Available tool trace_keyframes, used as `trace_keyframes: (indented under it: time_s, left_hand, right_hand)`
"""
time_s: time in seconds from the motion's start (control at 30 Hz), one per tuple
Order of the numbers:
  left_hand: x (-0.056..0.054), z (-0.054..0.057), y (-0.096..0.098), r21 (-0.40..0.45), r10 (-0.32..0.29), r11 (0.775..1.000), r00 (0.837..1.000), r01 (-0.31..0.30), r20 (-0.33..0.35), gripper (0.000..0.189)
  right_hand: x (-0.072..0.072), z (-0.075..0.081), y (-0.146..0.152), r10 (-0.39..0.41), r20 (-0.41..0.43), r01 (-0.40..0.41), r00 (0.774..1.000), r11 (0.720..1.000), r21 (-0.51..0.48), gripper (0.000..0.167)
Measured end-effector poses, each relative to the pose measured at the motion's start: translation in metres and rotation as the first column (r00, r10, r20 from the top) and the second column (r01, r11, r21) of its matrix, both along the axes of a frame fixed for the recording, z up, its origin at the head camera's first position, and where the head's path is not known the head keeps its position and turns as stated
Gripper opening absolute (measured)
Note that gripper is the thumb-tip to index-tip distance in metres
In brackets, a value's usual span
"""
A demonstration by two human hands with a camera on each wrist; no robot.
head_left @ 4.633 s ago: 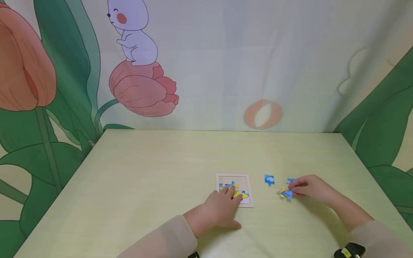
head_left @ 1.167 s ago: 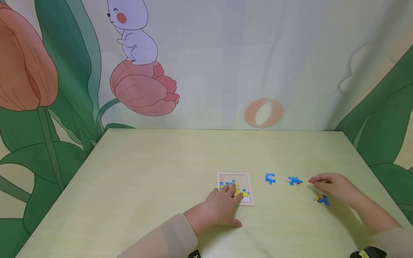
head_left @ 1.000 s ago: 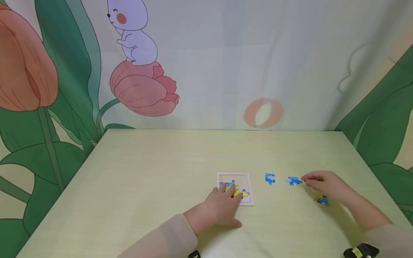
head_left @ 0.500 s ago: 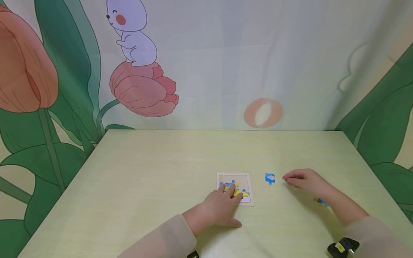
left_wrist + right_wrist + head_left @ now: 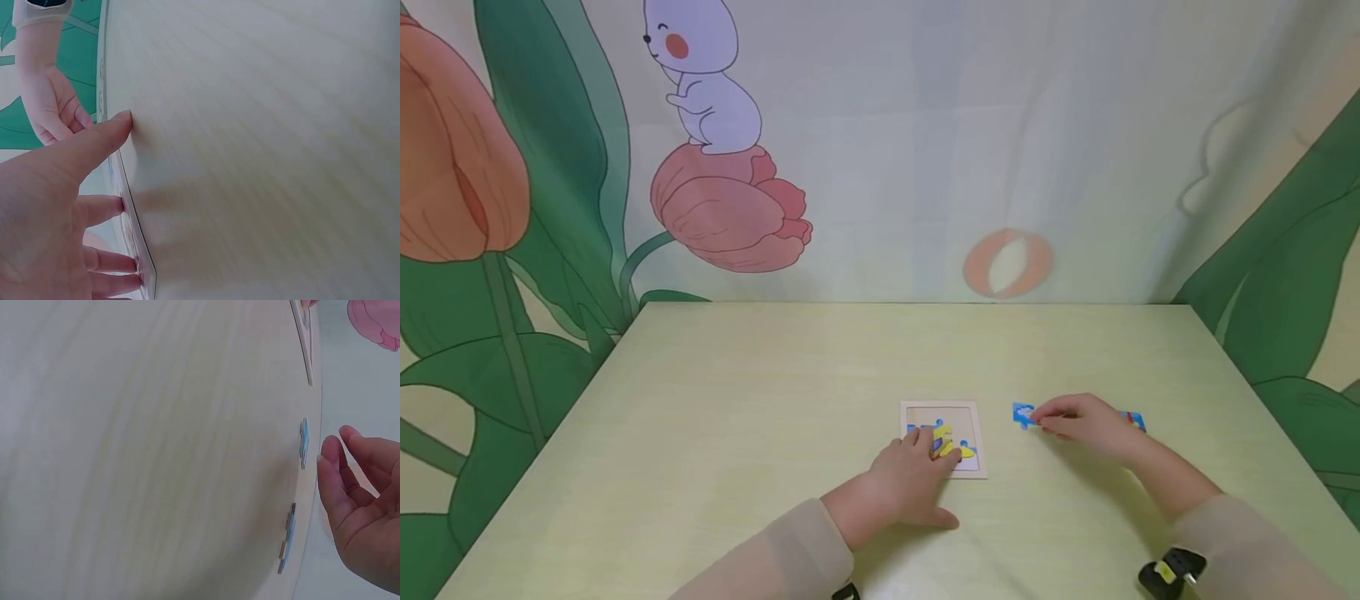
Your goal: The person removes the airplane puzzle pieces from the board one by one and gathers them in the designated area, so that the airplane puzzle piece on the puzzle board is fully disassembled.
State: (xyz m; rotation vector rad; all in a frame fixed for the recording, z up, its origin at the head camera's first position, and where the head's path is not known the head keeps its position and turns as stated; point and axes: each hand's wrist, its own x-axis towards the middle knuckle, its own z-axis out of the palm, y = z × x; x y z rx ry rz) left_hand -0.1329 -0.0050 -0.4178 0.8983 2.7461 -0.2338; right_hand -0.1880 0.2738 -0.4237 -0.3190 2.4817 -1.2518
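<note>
My left hand [image 5: 913, 477] lies spread over the near left part of a square framed jigsaw puzzle [image 5: 982, 442], fingertips on its blue and yellow pieces and thumb on the table. My right hand [image 5: 1086, 427] hovers at the right, its fingertips overlapping a loose blue and white puzzle piece [image 5: 1022, 412]. In the right wrist view that same puzzle piece [image 5: 304, 444] lies on the table, and the right hand [image 5: 362, 500] has thumb and fingers apart with nothing between them. Another blue puzzle piece with red [image 5: 1134, 420] shows behind the right wrist.
A further loose puzzle piece [image 5: 286, 540] lies on the table near the right hand in the right wrist view; the hand hides it in the head view. The pale wooden table [image 5: 737, 400] ends at a wall hanging [image 5: 880, 167] with flowers and a white animal.
Over the last second the right hand moves left to the leftmost loose piece, uncovering the blue and red one. Since the earliest frame, loose pieces are spread farther right. The left hand stays put.
</note>
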Motion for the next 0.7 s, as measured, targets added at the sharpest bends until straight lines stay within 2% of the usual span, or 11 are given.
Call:
trace_keyframes:
  time_s: [0.2, 0.37, 0.53, 0.7]
  left_hand:
    - [-0.001, -0.001, 0.001, -0.012, 0.013, 1.000, 1.000, -0.013, 0.006, 0.082]
    - [-0.001, -0.002, 0.000, 0.000, 0.019, 1.000, 1.000, -0.019, 0.007, 0.083]
    - [-0.002, -0.003, -0.001, 0.028, 0.043, 0.999, 0.998, -0.044, 0.037, 0.082]
    - [-0.001, -0.001, 0.003, 0.021, 0.030, 0.999, 0.999, -0.031, 0.040, 0.083]
  right_hand:
    - [0.001, 0.001, -0.015, -0.016, 0.008, 0.016, 1.000, 1.000, 0.026, 0.023]
    - [0.001, 0.001, -0.027, 0.024, 0.011, -0.024, 1.000, 1.000, -0.014, 0.023]
    - [0.001, 0.000, -0.039, 0.065, 0.017, -0.064, 0.998, 0.997, -0.048, 0.020]
    - [0.001, -0.001, -0.050, 0.084, 0.021, -0.083, 0.996, 0.995, -0.051, 0.020]
